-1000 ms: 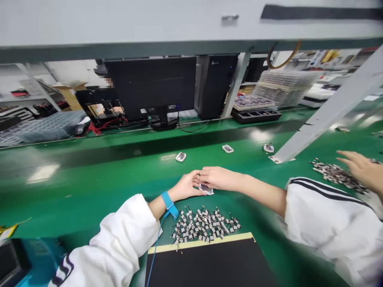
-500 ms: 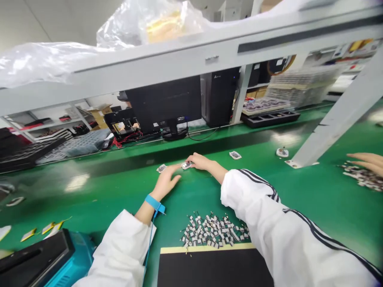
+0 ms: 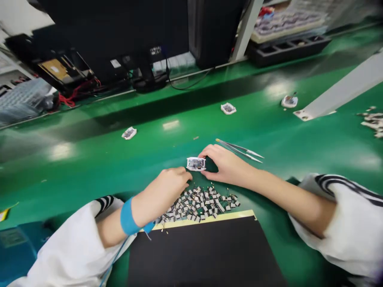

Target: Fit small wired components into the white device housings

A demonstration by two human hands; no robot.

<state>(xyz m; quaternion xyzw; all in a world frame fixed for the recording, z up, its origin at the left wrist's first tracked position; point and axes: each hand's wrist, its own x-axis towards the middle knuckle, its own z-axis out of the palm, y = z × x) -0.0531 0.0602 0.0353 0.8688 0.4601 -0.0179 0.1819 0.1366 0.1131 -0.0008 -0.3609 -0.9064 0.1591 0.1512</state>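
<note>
A small white-framed circuit module (image 3: pixel 196 163) lies just above a heap of tiny striped components (image 3: pixel 199 203) on the green bench. My right hand (image 3: pixel 224 164) is shut on the module's right end. My left hand (image 3: pixel 172 185) is curled beside its lower left corner, over the heap, and its fingertips hide whatever may lie in them. Steel tweezers (image 3: pixel 239 150) lie beyond my right hand, apart from it. A blue wrist strap (image 3: pixel 127 217) circles my left wrist.
Several similar white modules (image 3: pixel 228 108) lie farther along the bench. A black mat (image 3: pixel 203 255) with a cream edge sits at the near side. A grey support beam (image 3: pixel 344 85) crosses at right, beside another component heap (image 3: pixel 372 123). A monitor (image 3: pixel 110 36) and black tray (image 3: pixel 289 50) stand behind.
My hands have come back toward me from the far bench, with a module now at my right hand. The view has tilted down. The other person's hand at right has left the frame.
</note>
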